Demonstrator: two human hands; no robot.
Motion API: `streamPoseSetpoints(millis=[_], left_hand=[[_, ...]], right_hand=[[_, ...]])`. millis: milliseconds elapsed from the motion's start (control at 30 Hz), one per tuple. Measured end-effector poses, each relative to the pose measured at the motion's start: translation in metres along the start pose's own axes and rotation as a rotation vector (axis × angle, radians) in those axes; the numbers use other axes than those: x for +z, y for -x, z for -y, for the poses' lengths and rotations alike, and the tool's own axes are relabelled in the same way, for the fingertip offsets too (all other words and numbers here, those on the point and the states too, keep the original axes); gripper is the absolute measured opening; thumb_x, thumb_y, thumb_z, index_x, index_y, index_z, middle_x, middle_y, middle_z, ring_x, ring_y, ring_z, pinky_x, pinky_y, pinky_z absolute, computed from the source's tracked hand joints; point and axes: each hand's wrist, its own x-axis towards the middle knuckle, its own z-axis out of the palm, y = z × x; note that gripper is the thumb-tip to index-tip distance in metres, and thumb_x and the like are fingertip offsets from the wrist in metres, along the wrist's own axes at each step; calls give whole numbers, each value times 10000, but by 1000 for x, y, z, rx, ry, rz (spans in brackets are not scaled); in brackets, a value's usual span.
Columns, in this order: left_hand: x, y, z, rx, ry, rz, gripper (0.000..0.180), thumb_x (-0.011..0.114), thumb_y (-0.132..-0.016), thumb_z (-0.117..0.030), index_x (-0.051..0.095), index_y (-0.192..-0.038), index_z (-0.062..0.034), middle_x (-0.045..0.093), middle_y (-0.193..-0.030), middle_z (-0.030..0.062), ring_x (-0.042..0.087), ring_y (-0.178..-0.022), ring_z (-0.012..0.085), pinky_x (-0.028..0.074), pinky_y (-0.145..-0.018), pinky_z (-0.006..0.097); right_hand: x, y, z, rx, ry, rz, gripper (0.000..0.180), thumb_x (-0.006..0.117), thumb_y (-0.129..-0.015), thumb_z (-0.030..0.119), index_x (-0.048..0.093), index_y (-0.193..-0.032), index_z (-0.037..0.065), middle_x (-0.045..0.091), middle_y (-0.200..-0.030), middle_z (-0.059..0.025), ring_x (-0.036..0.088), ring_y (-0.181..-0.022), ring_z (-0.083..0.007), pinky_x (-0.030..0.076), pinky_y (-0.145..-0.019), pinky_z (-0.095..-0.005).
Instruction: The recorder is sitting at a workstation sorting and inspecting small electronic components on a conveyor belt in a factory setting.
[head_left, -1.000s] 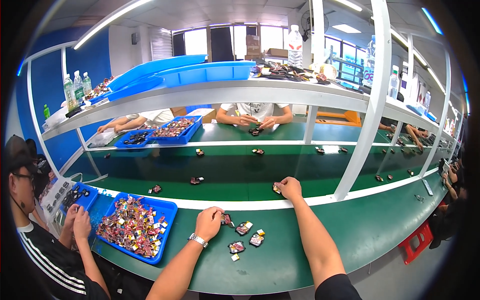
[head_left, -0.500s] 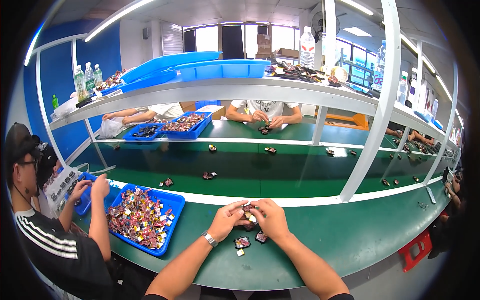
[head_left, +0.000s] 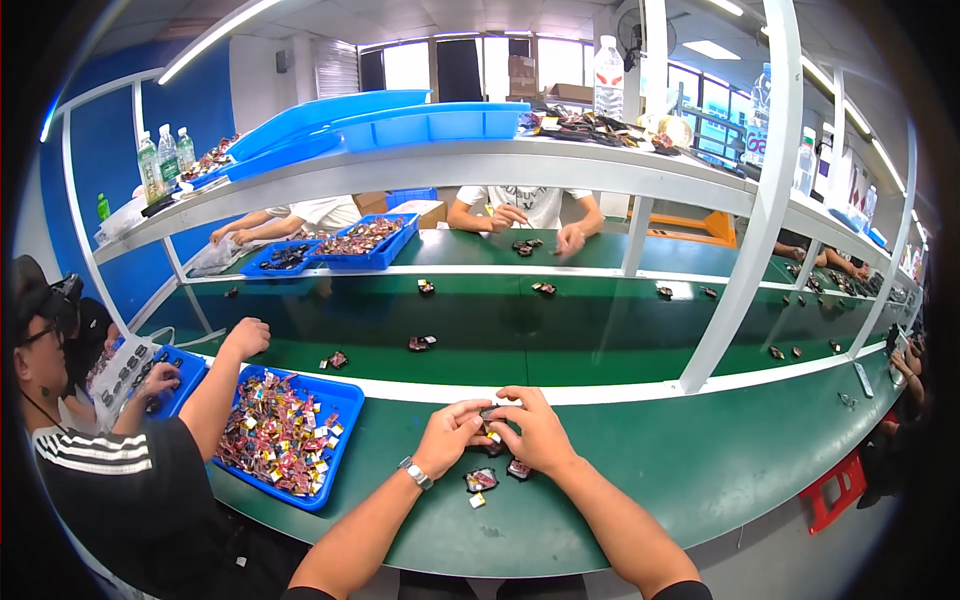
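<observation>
My left hand [head_left: 452,435] and my right hand [head_left: 535,432] meet over the green bench, both pinching one small dark part [head_left: 489,413] between their fingertips. I wear a watch on my left wrist. Just below my hands lie two small dark-and-red parts [head_left: 481,480] and a tiny pale piece [head_left: 477,500] on the bench [head_left: 640,480].
A blue tray [head_left: 335,440] full of small mixed parts sits at my left. A person in a black striped shirt [head_left: 110,480] works beside it, one fist on the green belt [head_left: 560,345]. A white post [head_left: 735,260] rises right of my hands. More people sit across.
My right hand came back from the white strip at the belt's edge and joined my left hand. Both hands now hold a small part close together.
</observation>
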Motion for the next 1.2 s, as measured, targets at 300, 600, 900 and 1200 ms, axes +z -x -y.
streamPoseSetpoints(millis=[300,600,900,1200], left_hand=[[-2,0,0,-6,24,58,337,536,-974,-52,509,-1303,11,631,-1184,119,647,-1016,165,570,-862,312],[-1,2,0,60,-10,89,138,530,-972,-20,572,-1100,8,632,-1056,97,655,-946,164,593,-805,296],[-5,-1,5,46,-43,64,86,512,-982,-18,555,-1050,12,629,-1035,100,660,-911,159,598,-786,282],[-1,0,4,41,44,43,243,486,-969,21,488,-1210,-4,610,-1152,150,651,-1021,207,587,-866,324]], right_hand=[[-1,4,-7,107,-131,90,106,675,-849,98,698,-942,53,611,-1184,-79,566,-1101,-265,500,-891,-356],[2,8,-15,295,-488,109,134,649,-883,65,693,-992,2,606,-1210,-96,638,-976,-167,516,-863,-296],[4,8,-10,322,-534,146,110,686,-859,82,716,-940,15,623,-1172,-91,605,-1070,-184,506,-892,-316],[7,11,1,164,-106,-21,127,738,-792,116,749,-916,85,657,-1122,-52,581,-1092,-262,478,-934,-370]])
